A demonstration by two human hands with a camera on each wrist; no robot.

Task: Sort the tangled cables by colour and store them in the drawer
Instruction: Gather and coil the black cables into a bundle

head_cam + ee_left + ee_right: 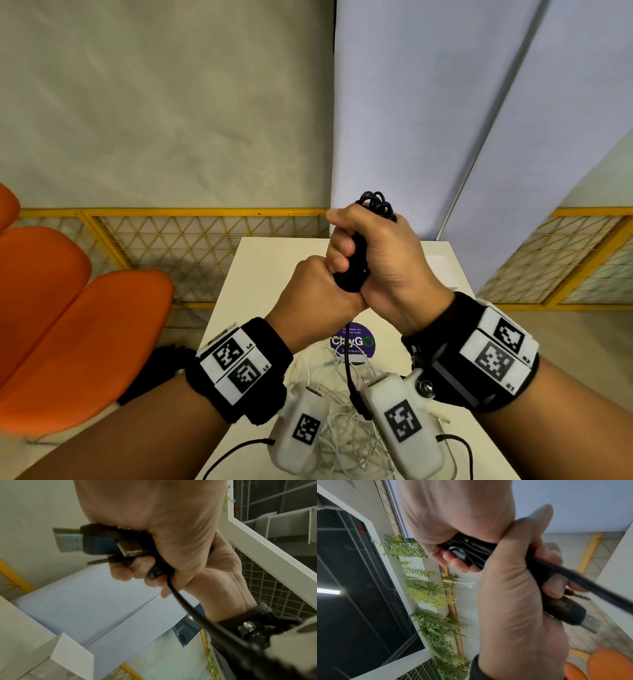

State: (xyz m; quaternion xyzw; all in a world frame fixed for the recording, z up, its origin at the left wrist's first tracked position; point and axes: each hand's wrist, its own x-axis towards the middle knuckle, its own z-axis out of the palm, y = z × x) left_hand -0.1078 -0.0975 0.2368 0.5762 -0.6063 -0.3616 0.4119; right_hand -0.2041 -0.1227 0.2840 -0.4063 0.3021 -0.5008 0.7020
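Observation:
Both hands are raised above the white table (pixel 260 274) and grip one coiled bundle of black cables (pixel 376 204). My right hand (pixel 342 246) wraps the upper part, and loops stick out above its fingers. Just below it, my left hand (pixel 308 277) grips the lower end. In the left wrist view a black USB plug (pixel 97 542) and an audio jack (pixel 96 562) poke out of the grip. One black strand (pixel 346 363) hangs down from the hands. A tangle of white cables (pixel 342 421) lies on the table beneath my wrists.
A purple round sticker (pixel 352 341) marks the table beside the white tangle. Orange chairs (pixel 68 325) stand close on the left. A yellow mesh fence (pixel 171 240) runs behind the table, with grey wall panels above it.

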